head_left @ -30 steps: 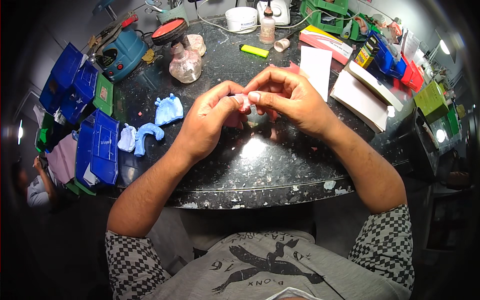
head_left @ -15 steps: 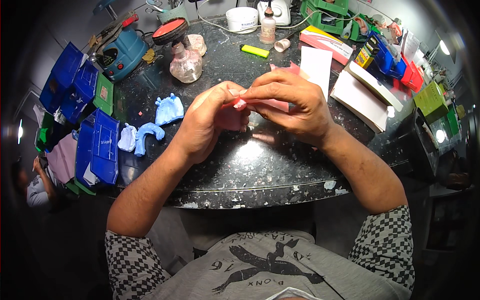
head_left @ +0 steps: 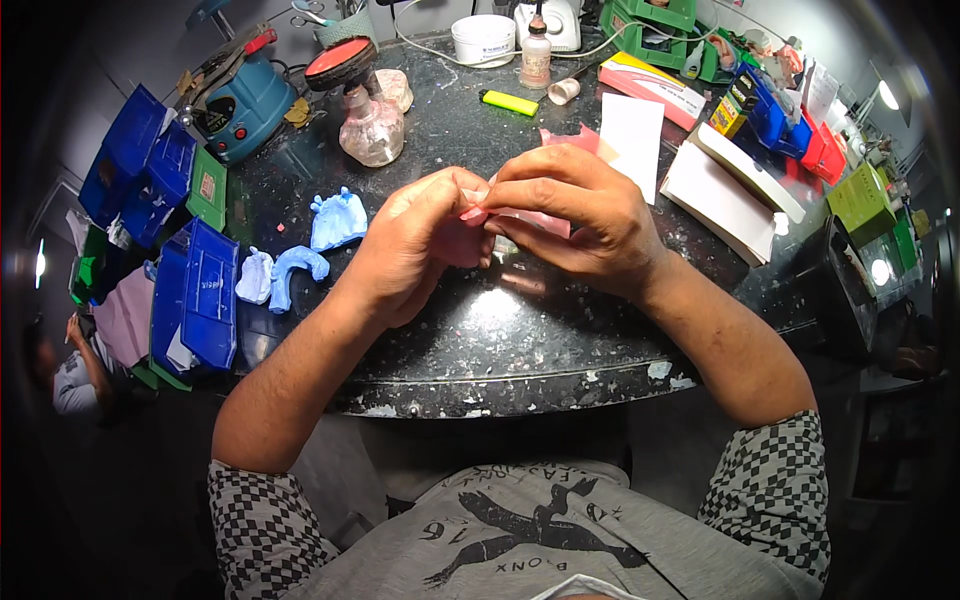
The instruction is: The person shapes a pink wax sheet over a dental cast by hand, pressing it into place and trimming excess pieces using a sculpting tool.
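Observation:
In front of my chest, over the black bench (head_left: 450, 345), both hands meet at a small piece of pink wax (head_left: 474, 213). My left hand (head_left: 420, 230) is closed round it from the left, thumb on top. From the right, my right hand (head_left: 585, 205) pinches the same piece between thumb and fingertips. A pink strip (head_left: 548, 222) shows under the right fingers. My fingers hide most of the wax. Beside my left wrist lie a blue dental cast (head_left: 338, 218), a blue horseshoe-shaped piece (head_left: 293, 275) and a smaller pale blue cast (head_left: 255, 277).
A glass spirit lamp (head_left: 372, 137) stands back left, a round red-topped dish (head_left: 340, 60) above it. Farther back are a green lighter (head_left: 509, 102) and a dropper bottle (head_left: 536, 58). White paper (head_left: 630, 145) and an open box (head_left: 722, 200) lie right; blue bins (head_left: 195, 295) stand left.
My fingertips have shifted slightly on the wax, and the whitish bit that showed between them is now mostly covered. My right hand has turned a little; the things on the bench stay put.

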### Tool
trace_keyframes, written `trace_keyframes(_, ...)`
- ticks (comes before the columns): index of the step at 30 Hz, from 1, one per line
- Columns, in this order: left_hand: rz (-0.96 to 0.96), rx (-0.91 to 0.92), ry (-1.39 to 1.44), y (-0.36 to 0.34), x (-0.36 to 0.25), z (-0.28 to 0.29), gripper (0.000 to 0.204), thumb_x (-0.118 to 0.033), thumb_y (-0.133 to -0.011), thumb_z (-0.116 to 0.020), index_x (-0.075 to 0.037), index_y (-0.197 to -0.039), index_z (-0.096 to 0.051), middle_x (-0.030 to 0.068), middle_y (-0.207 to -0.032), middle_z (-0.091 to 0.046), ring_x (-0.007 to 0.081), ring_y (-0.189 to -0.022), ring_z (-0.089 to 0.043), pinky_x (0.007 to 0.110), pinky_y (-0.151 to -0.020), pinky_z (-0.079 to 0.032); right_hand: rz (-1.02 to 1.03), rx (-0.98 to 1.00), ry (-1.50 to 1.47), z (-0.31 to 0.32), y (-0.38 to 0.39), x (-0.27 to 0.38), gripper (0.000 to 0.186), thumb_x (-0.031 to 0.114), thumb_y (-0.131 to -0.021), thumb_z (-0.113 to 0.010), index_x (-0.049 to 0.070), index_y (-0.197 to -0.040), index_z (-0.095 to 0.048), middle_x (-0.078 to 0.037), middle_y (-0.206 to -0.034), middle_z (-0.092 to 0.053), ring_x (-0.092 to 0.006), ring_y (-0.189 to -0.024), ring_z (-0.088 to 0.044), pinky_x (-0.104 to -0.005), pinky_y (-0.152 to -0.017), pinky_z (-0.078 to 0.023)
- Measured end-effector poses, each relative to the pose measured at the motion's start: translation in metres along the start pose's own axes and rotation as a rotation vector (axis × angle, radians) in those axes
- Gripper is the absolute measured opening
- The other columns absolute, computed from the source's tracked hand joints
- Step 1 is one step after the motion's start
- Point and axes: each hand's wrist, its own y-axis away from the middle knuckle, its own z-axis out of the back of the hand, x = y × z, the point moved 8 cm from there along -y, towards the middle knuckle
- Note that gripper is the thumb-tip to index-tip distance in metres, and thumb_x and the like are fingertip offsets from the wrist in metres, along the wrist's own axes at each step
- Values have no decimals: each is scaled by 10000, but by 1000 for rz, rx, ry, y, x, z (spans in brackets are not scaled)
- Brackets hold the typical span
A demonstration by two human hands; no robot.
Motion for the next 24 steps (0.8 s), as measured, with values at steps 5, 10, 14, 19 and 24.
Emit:
trace_keyframes(5, -29, 5, 65, 1, 2, -3, 259, -259, -994, -462, -38, -961, -594, 52, -848, -620, 138, -722, -612, 272, -679, -490, 43, -3, 37, -1, 1, 1, 266, 112, -798, -749, 97, -1061, -707, -79, -990, -656, -250, -886, -648, -358, -747, -529)
trace_keyframes(10, 38, -2, 198, 3, 2, -9, 252, -251, -967, -467, -30, -958, -586, 57, -845, -613, 143, -735, -605, 277, -698, -482, 161, 21, 107, -1, 1, 5, 308, 104, -796, -714, 91, -1103, -686, -79, -982, -659, -257, -890, -647, -363, -751, -529)
trace_keyframes(14, -17, -1, 2, 4, -3, -7, 278, -269, -948, -459, -20, -1006, -567, 66, -827, -599, 171, -755, -605, 318, -743, -498, 154, 4, 104, -2, 3, 7, 291, 96, -809, -698, 92, -1100, -688, -70, -964, -654, -247, -882, -645, -358, -739, -524)
trace_keyframes(19, -85, -10, -82, 5, -9, -9, 275, -247, -938, -474, 0, -1015, -567, 67, -833, -600, 160, -767, -601, 310, -748, -492, 169, -23, 140, 1, 5, 10, 314, 93, -785, -696, 113, -1098, -694, -45, -923, -637, -228, -866, -643, -337, -728, -516)
trace_keyframes(24, -59, 6, 41, 6, -6, -10, 246, -241, -962, -501, -17, -1011, -589, 51, -850, -610, 122, -756, -588, 270, -718, -480, 212, 2, 216, 1, 1, 14, 320, 89, -765, -689, 122, -1083, -694, -45, -994, -644, -225, -936, -640, -350, -800, -516)
